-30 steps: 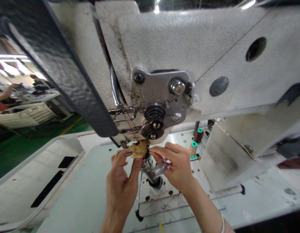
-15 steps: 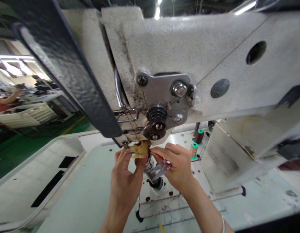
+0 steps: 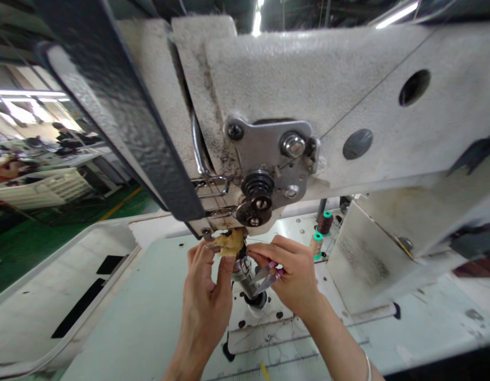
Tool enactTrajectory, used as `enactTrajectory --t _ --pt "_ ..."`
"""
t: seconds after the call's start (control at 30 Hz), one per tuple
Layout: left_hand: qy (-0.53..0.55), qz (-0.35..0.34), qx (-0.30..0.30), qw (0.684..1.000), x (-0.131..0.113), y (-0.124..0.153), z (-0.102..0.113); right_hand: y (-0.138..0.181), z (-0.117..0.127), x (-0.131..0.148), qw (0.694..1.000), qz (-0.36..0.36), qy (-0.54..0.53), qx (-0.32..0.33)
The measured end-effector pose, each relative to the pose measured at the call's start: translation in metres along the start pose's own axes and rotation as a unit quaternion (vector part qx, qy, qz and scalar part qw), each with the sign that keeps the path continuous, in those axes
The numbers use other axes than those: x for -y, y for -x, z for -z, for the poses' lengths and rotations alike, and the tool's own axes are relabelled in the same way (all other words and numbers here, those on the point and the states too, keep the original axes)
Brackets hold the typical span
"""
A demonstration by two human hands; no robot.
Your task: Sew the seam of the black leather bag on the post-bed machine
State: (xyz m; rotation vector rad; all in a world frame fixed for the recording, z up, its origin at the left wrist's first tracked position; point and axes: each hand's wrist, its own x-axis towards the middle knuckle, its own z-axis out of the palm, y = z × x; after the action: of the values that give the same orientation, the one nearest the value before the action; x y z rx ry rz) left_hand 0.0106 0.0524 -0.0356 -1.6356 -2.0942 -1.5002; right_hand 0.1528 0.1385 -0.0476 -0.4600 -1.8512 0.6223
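A crumpled tan piece of material sits under the head of the sewing machine, beside the needle area. My left hand pinches it from below and the left, thumb against its lower edge. In my right hand a pair of thread snips is tucked, blades pointing down and left. The thumb and forefinger of that hand are pressed together just right of the tan piece; whether thread is between them I cannot make out. Beneath both hands stands the metal post of the machine.
Brown and beige thread spools stand behind my right hand. A dark bar slants down at the left. A white tray borders the pale table. Farther left are a white basket and a person in red.
The view has shifted slightly. My left thumb has moved a little left along the tan piece, and the snips have tilted slightly. Both hands stay at the needle area.
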Motion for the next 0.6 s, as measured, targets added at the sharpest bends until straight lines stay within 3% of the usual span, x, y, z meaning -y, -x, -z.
enactTrajectory --t 0.17,0.27,0.37,0.47,0.6 --pt "0.020 -0.013 -0.019 1.000 -0.003 0.012 0.007 0.007 0.001 0.008 0.996 -0.038 -0.084 -0.010" --pt "0.034 -0.126 0.032 0.991 -0.006 0.021 0.012 0.016 0.005 0.022 0.985 -0.080 -0.156 -0.011" --pt "-0.024 -0.253 0.084 0.964 -0.012 0.027 0.016 0.027 0.010 0.039 0.970 -0.129 -0.207 -0.015" --pt "-0.079 -0.309 0.054 0.946 -0.023 0.024 0.016 0.036 0.012 0.051 0.947 -0.175 -0.266 -0.049" --pt "-0.032 -0.350 0.039 0.935 -0.037 0.010 0.014 0.038 0.012 0.056 0.919 -0.200 -0.325 -0.096"
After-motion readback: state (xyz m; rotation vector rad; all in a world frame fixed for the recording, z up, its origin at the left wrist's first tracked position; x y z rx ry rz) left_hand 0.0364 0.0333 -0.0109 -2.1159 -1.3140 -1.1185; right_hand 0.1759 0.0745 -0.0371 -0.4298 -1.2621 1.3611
